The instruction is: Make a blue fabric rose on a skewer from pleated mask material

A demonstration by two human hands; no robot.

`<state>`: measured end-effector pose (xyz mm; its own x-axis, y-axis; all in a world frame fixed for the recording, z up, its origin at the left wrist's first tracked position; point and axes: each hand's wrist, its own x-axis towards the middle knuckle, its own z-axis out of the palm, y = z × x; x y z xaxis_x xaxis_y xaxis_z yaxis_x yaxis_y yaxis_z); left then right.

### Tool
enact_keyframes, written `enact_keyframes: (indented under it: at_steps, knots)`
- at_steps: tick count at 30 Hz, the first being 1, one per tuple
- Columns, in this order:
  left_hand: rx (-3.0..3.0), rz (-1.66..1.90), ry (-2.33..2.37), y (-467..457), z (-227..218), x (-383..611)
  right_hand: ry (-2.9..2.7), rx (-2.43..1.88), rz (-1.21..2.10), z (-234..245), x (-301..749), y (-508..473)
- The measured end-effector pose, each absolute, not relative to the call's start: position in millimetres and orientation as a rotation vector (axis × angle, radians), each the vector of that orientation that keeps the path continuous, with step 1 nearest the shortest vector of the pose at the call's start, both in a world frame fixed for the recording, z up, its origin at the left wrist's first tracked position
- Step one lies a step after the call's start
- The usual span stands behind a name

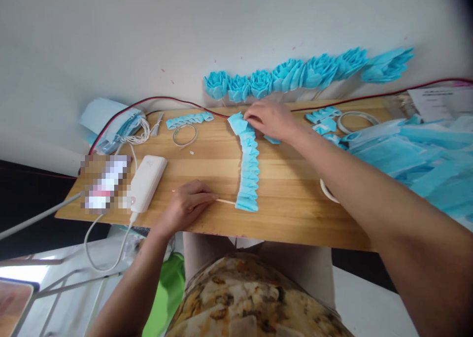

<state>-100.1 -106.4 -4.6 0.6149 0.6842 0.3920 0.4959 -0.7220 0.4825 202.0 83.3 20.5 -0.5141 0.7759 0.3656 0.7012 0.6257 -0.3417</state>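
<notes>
A blue pleated strip lies lengthwise on the wooden table, its near end against the tip of a thin wooden stick. My left hand rests on the table with its fingers closed on that stick. At the strip's far end, my right hand is bent over the folded corner, thumb and fingers pinched together at its edge. Just under the right hand a small blue piece shows partly. Another short pleated strip lies at the back left, near a thin roll ring.
Several blue fabric flowers line the wall. A heap of blue sheets covers the right side, beside a tape roll. On the left are a white power bank with cables, a blurred phone and a bagged stack.
</notes>
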Motion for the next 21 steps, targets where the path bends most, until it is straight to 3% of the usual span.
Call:
enact_keyframes:
  at_steps: [8,17,21]
  knots:
    - [2.561,0.801,0.952,-105.6,-2.7,-98.1,-2.190,-1.426,0.305,56.3,209.3,78.7]
    - [2.613,0.749,0.980,-94.7,19.6,-93.7,-2.150,-1.387,0.244,21.5,218.2,66.0]
    - [2.665,0.885,0.908,-52.6,36.3,-71.6,-2.061,-1.427,0.284,13.5,219.2,62.0]
